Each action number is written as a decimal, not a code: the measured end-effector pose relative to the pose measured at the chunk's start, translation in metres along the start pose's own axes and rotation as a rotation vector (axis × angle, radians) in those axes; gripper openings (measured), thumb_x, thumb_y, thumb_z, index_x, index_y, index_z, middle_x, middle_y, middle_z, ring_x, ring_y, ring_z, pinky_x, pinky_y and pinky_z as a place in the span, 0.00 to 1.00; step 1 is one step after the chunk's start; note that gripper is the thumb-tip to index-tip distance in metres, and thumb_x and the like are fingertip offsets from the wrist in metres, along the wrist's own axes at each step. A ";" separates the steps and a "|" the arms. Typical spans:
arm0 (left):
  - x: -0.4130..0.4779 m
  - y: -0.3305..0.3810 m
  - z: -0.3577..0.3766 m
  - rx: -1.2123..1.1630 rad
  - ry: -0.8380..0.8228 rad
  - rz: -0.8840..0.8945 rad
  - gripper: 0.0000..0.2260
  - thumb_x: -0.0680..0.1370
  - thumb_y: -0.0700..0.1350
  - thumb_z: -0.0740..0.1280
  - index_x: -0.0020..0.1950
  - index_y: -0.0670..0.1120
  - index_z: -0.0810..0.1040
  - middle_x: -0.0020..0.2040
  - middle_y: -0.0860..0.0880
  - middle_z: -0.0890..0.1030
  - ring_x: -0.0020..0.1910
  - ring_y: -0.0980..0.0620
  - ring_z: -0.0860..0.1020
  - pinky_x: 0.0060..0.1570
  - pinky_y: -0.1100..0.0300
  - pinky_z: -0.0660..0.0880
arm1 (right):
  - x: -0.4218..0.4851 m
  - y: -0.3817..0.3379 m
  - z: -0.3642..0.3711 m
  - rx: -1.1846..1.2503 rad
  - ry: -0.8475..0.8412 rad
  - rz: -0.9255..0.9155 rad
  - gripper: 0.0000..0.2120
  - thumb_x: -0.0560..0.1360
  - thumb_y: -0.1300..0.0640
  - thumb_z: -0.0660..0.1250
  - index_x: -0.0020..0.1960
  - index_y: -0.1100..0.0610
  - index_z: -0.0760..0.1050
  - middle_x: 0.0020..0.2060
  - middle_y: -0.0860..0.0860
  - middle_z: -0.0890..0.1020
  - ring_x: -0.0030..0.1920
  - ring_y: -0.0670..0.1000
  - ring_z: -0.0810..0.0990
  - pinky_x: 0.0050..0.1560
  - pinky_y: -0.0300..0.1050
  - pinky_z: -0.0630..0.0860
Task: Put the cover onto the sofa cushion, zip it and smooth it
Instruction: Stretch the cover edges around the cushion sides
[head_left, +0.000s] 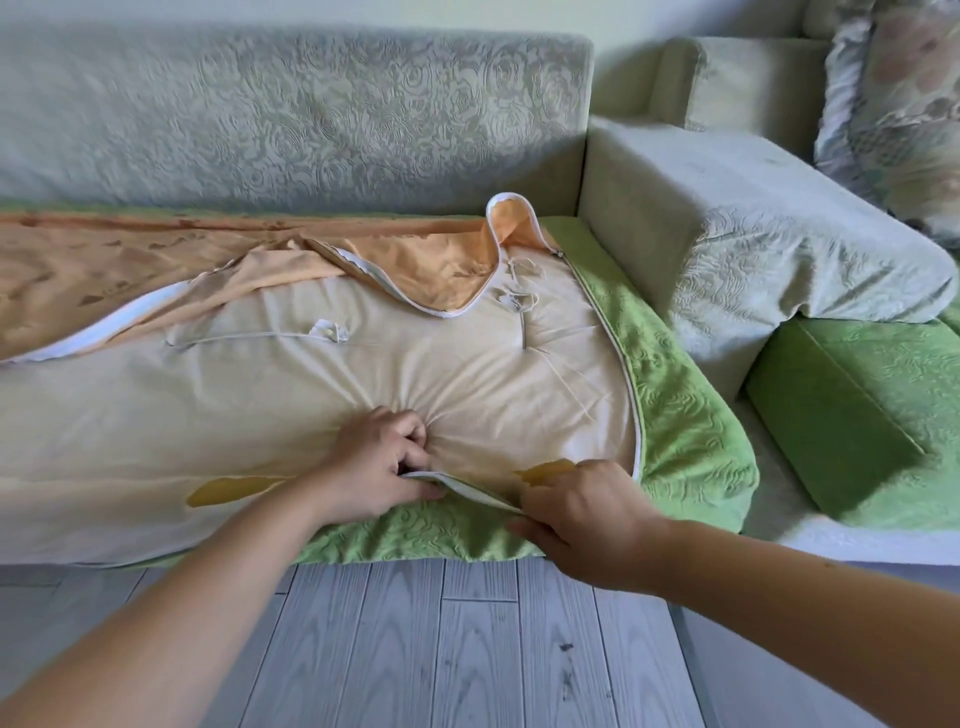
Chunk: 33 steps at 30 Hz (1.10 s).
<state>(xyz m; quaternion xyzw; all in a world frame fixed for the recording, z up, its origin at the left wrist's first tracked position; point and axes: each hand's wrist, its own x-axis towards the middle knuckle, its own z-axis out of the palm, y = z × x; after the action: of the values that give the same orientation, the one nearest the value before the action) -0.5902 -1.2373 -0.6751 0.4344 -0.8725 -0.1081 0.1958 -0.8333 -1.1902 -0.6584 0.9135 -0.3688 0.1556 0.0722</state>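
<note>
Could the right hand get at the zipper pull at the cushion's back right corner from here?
Probably yes: the zipper pull lies exposed beside the folded-back orange flap, and only bare cushion separates it from the right hand.

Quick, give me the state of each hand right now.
Left hand: closed, gripping a bunch of the cushion fabric.
Right hand: closed, pinching the green cover at its white-trimmed edge.

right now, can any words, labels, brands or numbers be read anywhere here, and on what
None can be read.
The cover bears only an embossed pattern.
The white tabs on the cushion look blank.
The dark marks on the orange lining are too blurred to read.
</note>
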 end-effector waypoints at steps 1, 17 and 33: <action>0.000 -0.001 -0.002 -0.008 0.001 0.005 0.19 0.62 0.69 0.60 0.46 0.59 0.70 0.36 0.62 0.65 0.39 0.54 0.68 0.43 0.59 0.65 | 0.005 0.003 -0.003 0.001 0.065 -0.024 0.18 0.71 0.48 0.56 0.27 0.56 0.72 0.21 0.48 0.75 0.20 0.53 0.73 0.18 0.36 0.65; -0.067 0.026 0.010 0.203 0.128 -0.238 0.12 0.73 0.53 0.63 0.36 0.47 0.75 0.33 0.59 0.70 0.37 0.55 0.71 0.37 0.62 0.66 | 0.050 0.048 0.003 0.042 -0.439 0.033 0.19 0.79 0.42 0.52 0.46 0.53 0.75 0.48 0.53 0.81 0.51 0.53 0.78 0.44 0.41 0.62; -0.178 -0.084 -0.038 0.276 0.206 -0.351 0.31 0.75 0.67 0.51 0.25 0.44 0.66 0.22 0.52 0.63 0.23 0.52 0.68 0.24 0.63 0.53 | 0.053 0.033 0.006 0.018 -0.520 0.267 0.17 0.78 0.42 0.55 0.34 0.48 0.65 0.30 0.43 0.69 0.41 0.49 0.72 0.44 0.42 0.66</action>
<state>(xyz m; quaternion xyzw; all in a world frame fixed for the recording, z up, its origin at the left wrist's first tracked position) -0.4171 -1.1459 -0.7152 0.6108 -0.7656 0.0244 0.2006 -0.8192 -1.2497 -0.6457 0.8666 -0.4907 -0.0724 -0.0542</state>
